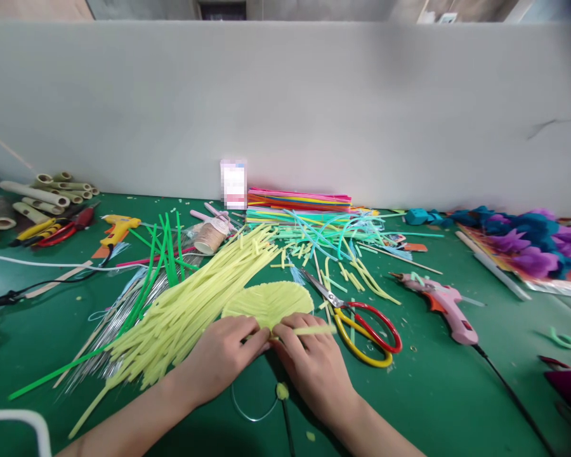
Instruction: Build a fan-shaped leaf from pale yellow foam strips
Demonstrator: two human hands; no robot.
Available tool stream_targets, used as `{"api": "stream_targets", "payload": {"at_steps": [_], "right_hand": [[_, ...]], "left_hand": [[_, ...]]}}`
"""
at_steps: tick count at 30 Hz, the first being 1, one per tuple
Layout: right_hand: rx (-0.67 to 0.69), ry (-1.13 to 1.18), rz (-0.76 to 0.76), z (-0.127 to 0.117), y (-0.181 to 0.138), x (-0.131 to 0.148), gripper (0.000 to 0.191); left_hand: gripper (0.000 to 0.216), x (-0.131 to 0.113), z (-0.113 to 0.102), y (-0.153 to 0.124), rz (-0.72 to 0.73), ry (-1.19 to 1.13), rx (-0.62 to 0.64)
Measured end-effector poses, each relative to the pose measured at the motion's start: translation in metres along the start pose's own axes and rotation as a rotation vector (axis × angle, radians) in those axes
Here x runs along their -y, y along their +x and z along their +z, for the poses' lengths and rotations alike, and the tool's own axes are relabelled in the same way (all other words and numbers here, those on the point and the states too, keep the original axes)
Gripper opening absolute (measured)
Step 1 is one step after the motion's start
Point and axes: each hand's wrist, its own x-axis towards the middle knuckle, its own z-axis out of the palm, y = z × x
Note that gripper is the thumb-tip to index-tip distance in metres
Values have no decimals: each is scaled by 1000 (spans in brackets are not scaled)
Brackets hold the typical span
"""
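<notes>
A flat, fan-shaped piece made of pale yellow straws (269,301) lies on the green table (457,393) in front of me. My left hand (226,355) presses its fingers on the near edge of the fan. My right hand (314,362) pinches a short yellow straw piece (314,330) against the fan's near right edge. A large heap of long yellow straws (195,304) lies just left of the fan. Below my hands a thin wire loop (254,409) and a black stem with a small yellow ball (282,391) rest on the table.
Red-and-yellow scissors (361,324) lie right of the fan, a pink glue gun (445,304) beyond them. A yellow glue gun (117,228), green straws (164,254), twine spool (210,236), stacked coloured straws (297,203), blue-purple flowers (528,241) and a grey partition wall (285,108) surround.
</notes>
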Motion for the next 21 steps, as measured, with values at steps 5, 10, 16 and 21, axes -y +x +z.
{"api": "stream_targets", "payload": {"at_steps": [5,10,16,21], "right_hand": [[72,38,22,-1,0,0,20],[49,208,92,-2,0,-1,10],[-21,470,181,-7,1,-8,10],[-136,367,239,-11,1,-9,12]], "left_hand": [[37,0,-3,3,-87,-85,12],[30,2,-4,2,-61,-125,-32],[15,7,-3,-2,-90,-271,-86],[14,13,-4,-6,-150,-370,-84]]}}
